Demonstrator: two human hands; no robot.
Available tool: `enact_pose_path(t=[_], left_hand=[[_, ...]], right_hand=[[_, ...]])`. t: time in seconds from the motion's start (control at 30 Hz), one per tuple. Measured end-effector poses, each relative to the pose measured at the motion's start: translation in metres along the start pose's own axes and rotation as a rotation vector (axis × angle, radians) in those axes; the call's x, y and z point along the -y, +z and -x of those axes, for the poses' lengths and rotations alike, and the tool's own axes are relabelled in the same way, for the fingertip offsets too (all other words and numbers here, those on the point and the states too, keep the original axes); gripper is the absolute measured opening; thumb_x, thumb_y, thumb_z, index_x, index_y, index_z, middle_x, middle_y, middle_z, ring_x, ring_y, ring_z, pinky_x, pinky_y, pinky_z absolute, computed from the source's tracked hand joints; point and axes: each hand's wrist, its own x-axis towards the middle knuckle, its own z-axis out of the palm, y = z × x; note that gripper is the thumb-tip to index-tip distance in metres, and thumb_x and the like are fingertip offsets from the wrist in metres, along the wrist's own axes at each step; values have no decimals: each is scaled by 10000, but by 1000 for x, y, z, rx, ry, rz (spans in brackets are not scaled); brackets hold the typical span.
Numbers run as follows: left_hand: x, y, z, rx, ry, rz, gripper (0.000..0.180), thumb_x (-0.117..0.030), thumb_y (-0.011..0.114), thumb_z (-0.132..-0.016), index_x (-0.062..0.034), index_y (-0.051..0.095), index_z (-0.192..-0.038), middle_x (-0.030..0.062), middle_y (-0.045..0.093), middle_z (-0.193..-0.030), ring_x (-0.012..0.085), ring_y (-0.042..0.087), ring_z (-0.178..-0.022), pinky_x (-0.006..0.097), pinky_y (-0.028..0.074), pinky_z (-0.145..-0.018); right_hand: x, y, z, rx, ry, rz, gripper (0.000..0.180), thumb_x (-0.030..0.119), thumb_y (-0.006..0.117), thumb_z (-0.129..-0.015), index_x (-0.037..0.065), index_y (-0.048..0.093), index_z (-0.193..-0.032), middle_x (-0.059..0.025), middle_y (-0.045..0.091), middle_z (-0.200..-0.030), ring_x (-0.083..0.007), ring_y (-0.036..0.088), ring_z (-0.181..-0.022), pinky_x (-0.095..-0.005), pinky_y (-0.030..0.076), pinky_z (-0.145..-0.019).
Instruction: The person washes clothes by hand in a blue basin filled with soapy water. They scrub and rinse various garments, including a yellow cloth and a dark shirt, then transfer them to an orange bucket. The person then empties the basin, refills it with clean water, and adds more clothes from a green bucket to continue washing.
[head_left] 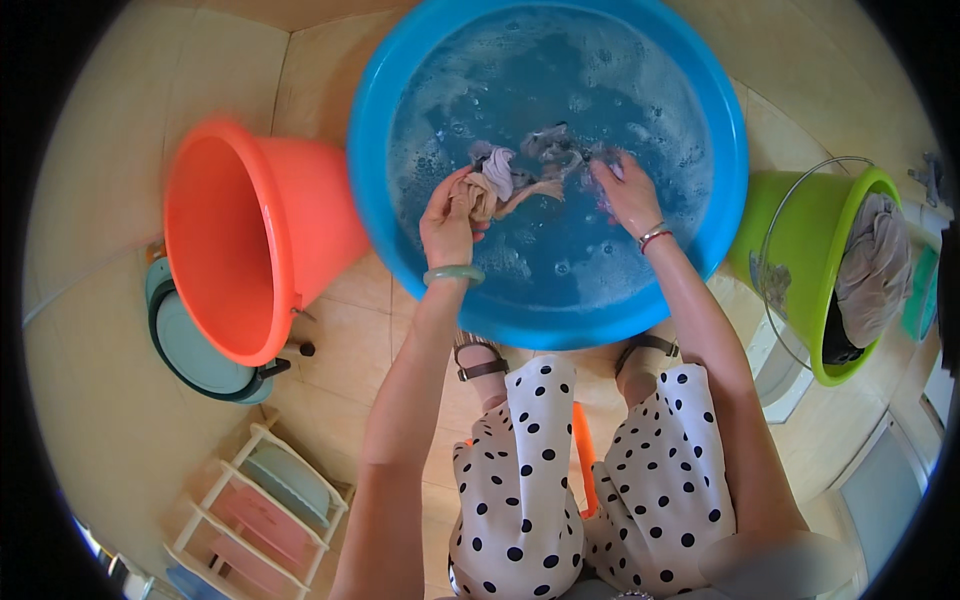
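Note:
A big blue basin (pixel 400 260) of soapy water stands on the tiled floor in front of me. A wet beige and grey cloth (pixel 520 170) lies in the water. My left hand (pixel 450 220), with a pale green bangle on the wrist, grips the beige end of that cloth just above the water. My right hand (pixel 625 195), with a thin red bracelet, is closed on the grey end at the water's surface. My knees in a polka-dot garment show below the basin.
An empty orange bucket (pixel 240 240) lies tipped at the left over a teal lid (pixel 190 350). A green bucket (pixel 800 250) with grey laundry (pixel 875 265) and a wire handle stands at the right. A small white rack (pixel 265 510) lies at the lower left.

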Motion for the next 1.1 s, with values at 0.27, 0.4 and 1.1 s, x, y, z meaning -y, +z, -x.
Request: enact_pose_path(t=[0.27, 0.4, 1.1], left_hand=[[-38, 8, 35, -116, 283, 139, 255, -140, 476, -956, -54, 584, -1170, 50, 566, -1078, 113, 538, -919, 250, 496, -747], [-46, -2, 44, -79, 430, -290, 270, -165, 517, -948, -27, 579, -1171, 68, 538, -1143, 123, 553, -922, 239, 490, -720], [-11, -1, 95, 724, -541, 556, 230, -219, 546, -921, -76, 557, -1101, 88, 599, -1001, 171, 588, -901, 320, 489, -789]], right_hand=[[7, -51, 49, 293, -247, -603, 430, 2, 434, -818, 16, 498, -1242, -132, 565, -1129, -196, 526, -1046, -334, 451, -871], [23, -51, 66, -31, -548, -39, 389, 11, 438, -859, 45, 511, -1239, -160, 557, -1145, -239, 532, -1014, -317, 424, -871], [43, 4, 110, 140, -749, -77, 121, -63, 619, -780, -13, 598, -888, -113, 564, -1028, -165, 612, -875, -271, 526, -695]])
